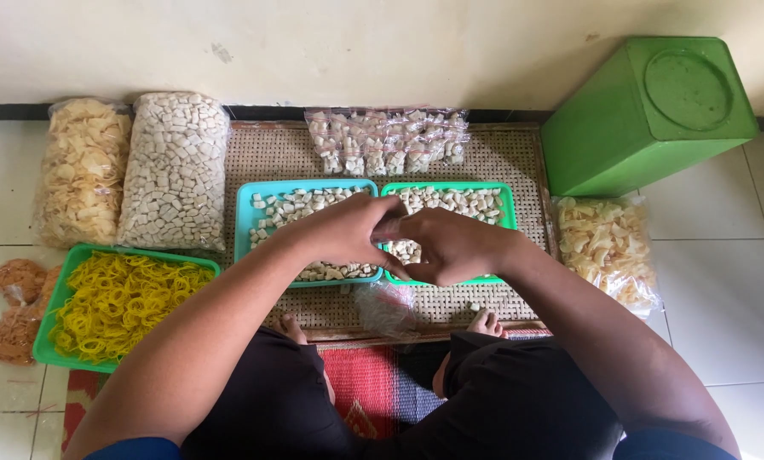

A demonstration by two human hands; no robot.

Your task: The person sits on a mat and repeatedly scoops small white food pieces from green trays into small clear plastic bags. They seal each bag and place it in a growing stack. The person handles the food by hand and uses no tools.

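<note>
Both hands meeting fingertip to fingertip: left hand (343, 232) and right hand (450, 245) are pinching a small clear bag (386, 305) over the two teal trays (247, 204) of white cubes (292, 204). Yellow rubber bands (122, 300) are lying far left.

so there's a woven rattan floor mat (518, 158) on white tiles, holding two turquoise plastic trays (247, 204), small clear snack packets (388, 139), maybe an empty bag.

A green bin (650, 115) is lying by the wall, and yellow rubber bands (122, 302) are filling a green tray (75, 255).
</note>
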